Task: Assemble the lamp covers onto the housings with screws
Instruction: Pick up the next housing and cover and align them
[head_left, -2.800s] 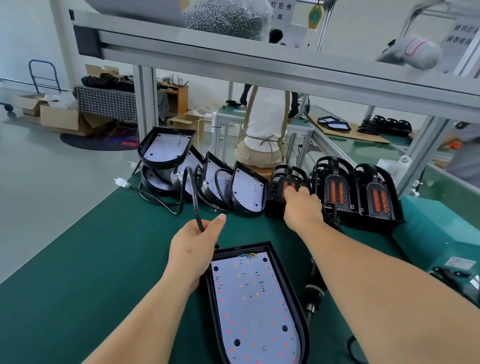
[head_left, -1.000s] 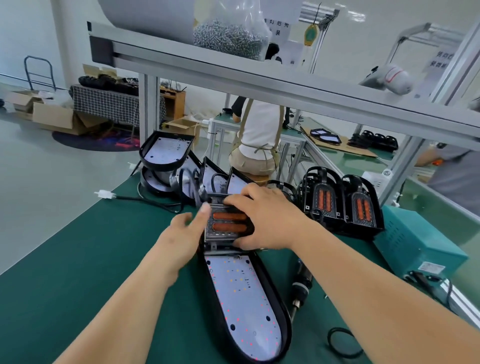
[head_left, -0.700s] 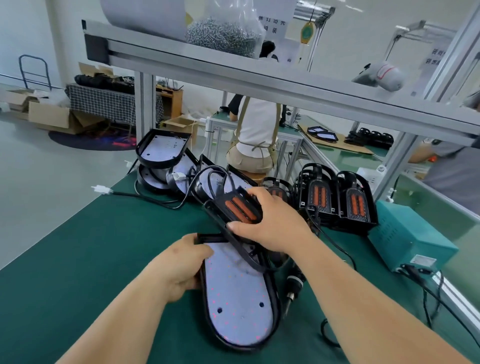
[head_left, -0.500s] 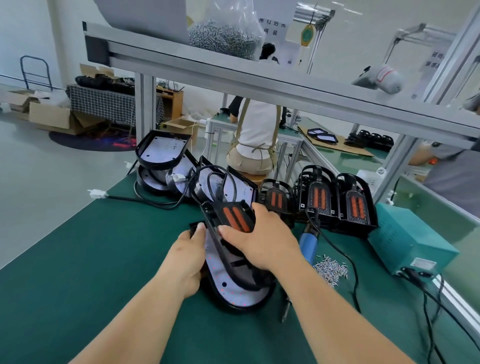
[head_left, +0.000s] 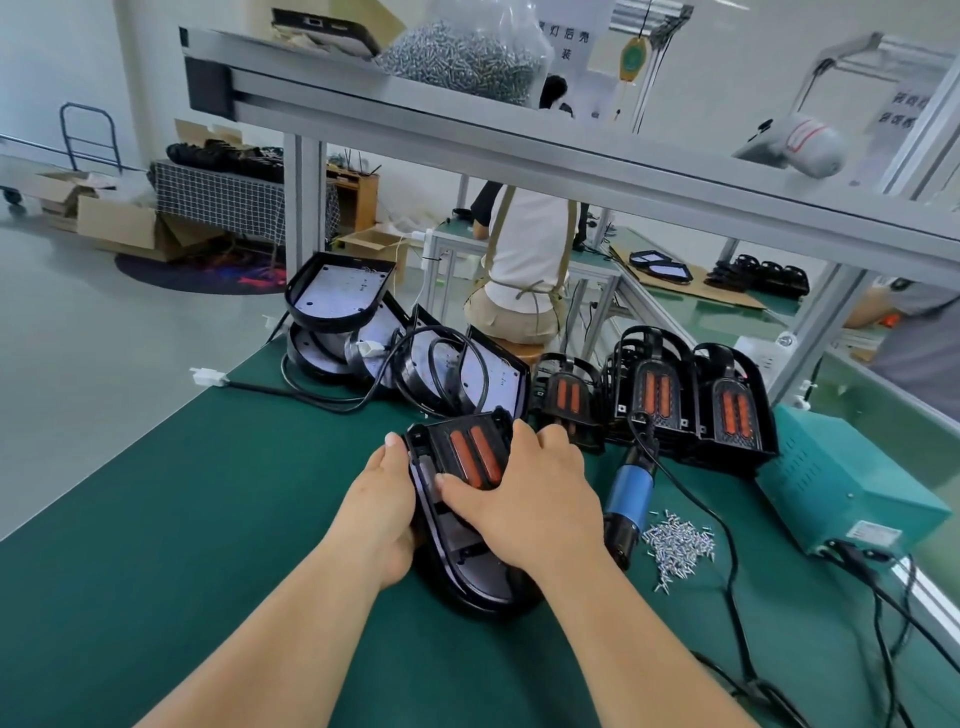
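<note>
The lamp cover (head_left: 475, 454), black with two orange strips, lies on top of the black housing (head_left: 467, 582) on the green bench (head_left: 156, 519), between the two hands. The right hand (head_left: 530, 493) grips the cover from above, its thumb on the near face and its fingers curled over the far edge. The left hand (head_left: 384, 499) clasps the housing's left rim, thumb up along the edge.

Just right of the right hand lies an electric screwdriver (head_left: 631, 488) with a blue body, and beside that a loose heap of screws (head_left: 675, 545). Further right stands a teal power box (head_left: 841, 488); its small label is too fine to read.

Beyond the right hand stands a row of more covers (head_left: 660, 395) with orange strips. Beyond the left hand, open housings with white boards (head_left: 337, 286) lean in a stack, cables looped among them, with a white plug (head_left: 208, 375) at the bench edge.

On the shelf above, a clear bag of screws (head_left: 462, 52) sits beside a sign (head_left: 563, 39) reading "灯后壳" with "装" beneath. The signs further right are blurred.
</note>
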